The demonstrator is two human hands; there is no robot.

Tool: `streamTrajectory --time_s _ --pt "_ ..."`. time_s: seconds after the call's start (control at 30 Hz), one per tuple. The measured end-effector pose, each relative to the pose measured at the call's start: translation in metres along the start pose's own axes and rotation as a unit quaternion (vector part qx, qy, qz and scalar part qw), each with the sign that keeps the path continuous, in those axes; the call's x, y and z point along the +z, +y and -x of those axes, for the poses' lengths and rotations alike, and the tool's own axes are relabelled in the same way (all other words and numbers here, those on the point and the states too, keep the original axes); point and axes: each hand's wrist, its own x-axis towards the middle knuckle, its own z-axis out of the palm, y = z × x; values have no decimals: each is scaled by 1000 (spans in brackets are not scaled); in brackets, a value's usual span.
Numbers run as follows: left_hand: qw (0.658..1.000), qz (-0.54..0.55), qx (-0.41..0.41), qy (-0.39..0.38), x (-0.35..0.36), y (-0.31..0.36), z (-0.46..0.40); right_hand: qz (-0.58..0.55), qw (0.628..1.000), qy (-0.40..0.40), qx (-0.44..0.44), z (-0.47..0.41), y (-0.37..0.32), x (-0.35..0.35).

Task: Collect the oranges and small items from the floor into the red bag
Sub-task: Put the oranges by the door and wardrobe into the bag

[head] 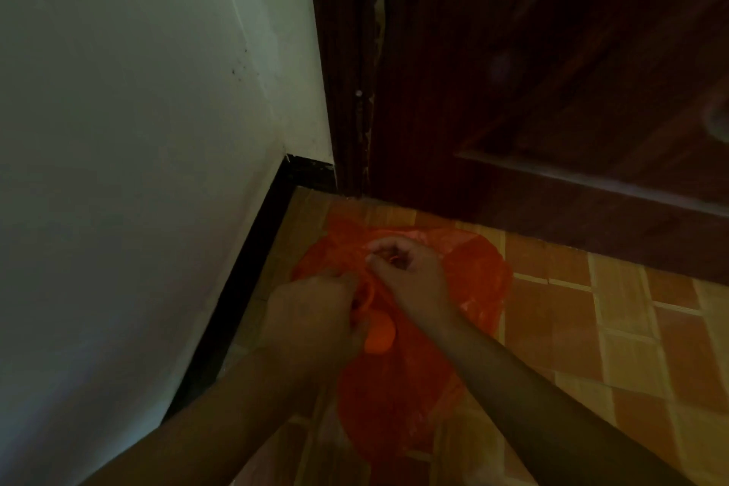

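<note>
down on the tiled floor (631,327) in the corner sits the red plastic bag (473,288), crumpled and spread flat-ish, right by the black skirting (244,272) and the dark wooden door (552,71). both hands are over the bag's near-left part. left hand (315,312) has its grip clenched on a bunched bit of the bag's plastic, and an orange round thing (380,335), probably one of the oranges, pokes out just under it, touching the hand. right hand (410,272) has fingers curled, pinching what looks like a thin strip or handle of the bag. pretty dim and blurry tbh. white wall (118,130) fills the left side.
</note>
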Motion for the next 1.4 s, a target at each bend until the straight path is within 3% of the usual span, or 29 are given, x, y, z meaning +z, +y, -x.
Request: streamTrajectory --time_s 0.17,0.33,0.43,0.6,0.77,1.0,1.2,1.4 --pt "998 5 -2 67 -8 -7 -10 52 997 -15 -52 3 1 0" --pt "993 34 -48 106 -20 -4 -8 209 970 -28 -123 18 -16 -9" --pt "988 57 -76 119 -46 12 0 283 951 -28 -121 43 -40 -25" --pt "991 76 -57 94 -120 44 31 281 957 13 -71 102 -108 -76" --pt "994 79 -43 61 -211 83 50 224 965 136 -14 154 -196 -139" --pt "993 110 19 34 -307 167 58 174 952 252 11 218 -292 -206" --pt "992 109 70 -3 -339 251 40 166 933 320 24 261 -325 -266" --pt "985 121 120 -21 -327 331 13 183 907 373 65 294 -320 -339"
